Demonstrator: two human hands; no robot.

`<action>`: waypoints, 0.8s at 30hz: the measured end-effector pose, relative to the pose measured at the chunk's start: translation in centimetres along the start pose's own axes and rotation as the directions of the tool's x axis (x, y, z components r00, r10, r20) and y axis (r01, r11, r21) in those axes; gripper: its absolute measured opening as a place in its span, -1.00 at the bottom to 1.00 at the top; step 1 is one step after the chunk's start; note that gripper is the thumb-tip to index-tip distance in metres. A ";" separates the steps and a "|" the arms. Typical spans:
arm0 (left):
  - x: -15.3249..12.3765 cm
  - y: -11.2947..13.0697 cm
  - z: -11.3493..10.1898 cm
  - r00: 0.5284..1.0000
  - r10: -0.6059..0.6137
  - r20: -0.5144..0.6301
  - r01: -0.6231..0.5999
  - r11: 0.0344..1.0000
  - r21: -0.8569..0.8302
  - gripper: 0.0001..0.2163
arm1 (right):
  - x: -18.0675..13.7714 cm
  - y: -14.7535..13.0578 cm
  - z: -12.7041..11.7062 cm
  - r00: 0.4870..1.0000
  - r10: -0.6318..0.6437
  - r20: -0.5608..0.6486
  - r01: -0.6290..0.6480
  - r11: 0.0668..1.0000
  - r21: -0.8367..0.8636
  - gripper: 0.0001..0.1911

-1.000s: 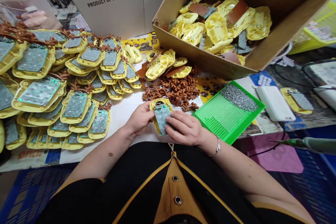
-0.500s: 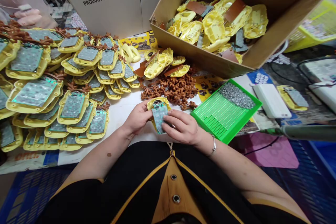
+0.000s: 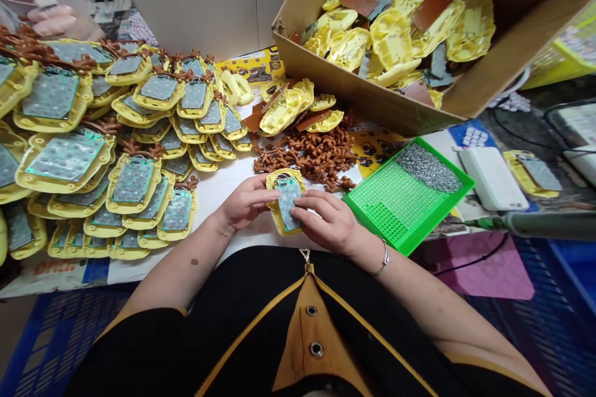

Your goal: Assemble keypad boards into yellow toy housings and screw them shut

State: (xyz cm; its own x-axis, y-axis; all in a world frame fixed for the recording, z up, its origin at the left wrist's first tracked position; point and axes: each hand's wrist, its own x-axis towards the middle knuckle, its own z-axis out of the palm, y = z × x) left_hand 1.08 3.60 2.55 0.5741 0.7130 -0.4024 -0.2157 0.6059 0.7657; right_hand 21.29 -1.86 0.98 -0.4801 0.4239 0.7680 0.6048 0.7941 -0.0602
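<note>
In front of my body is a yellow plastic shell (image 3: 275, 218) with a grey-and-green circuit board (image 3: 288, 200) lying inside its rim. My left hand (image 3: 243, 203) is closed on the shell's left edge, the thumb resting on top near the board. From the other side, my right hand (image 3: 329, 221) has its fingers bent over the board's right edge and pressed against it; its thumb is hidden. Thin wires show at the shell's upper end. Just beyond lies a heap of small brown rubber pieces (image 3: 321, 152).
Yellow shells with boards (image 3: 133, 186) are stacked on the left. A green tray (image 3: 395, 198) holds small metal screws. Behind stands a cardboard box (image 3: 372, 96) of yellow shells and brown boards. An electric screwdriver (image 3: 544, 224) and a white case (image 3: 493, 178) lie right.
The circuit board, tilted and overhanging the shell's lower end before, now lies within the rim. My right fingers have shifted along its edge. The whole view has moved slightly.
</note>
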 end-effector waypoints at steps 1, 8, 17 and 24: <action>0.0 0.0 0.2 1.000 0.005 -0.013 -0.004 1.000 0.016 -0.63 | 0.0 0.0 0.0 1.000 -0.008 0.005 0.008 1.000 0.005 -0.86; 0.5 -0.4 0.5 0.998 0.040 -0.055 -0.036 0.997 0.076 -0.65 | -0.2 -0.1 0.1 0.990 -0.047 0.132 0.043 0.999 0.033 -0.69; 0.5 -0.7 0.5 0.996 0.052 0.068 -0.067 0.970 0.235 -0.70 | 2.1 1.2 -1.1 0.953 0.264 0.147 -0.286 0.944 0.162 -0.73; 0.4 -0.9 1.0 0.990 -0.038 0.135 0.000 0.962 0.272 -0.77 | 1.9 2.6 -1.0 0.902 0.232 0.364 -0.342 0.899 0.272 -0.79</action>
State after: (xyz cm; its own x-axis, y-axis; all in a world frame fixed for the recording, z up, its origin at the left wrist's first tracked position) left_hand 2.27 3.00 2.20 0.6833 0.6351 -0.3602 0.0076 0.4871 0.8733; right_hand 22.58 0.60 2.94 -0.5239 0.7255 0.4464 0.5350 0.6880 -0.4903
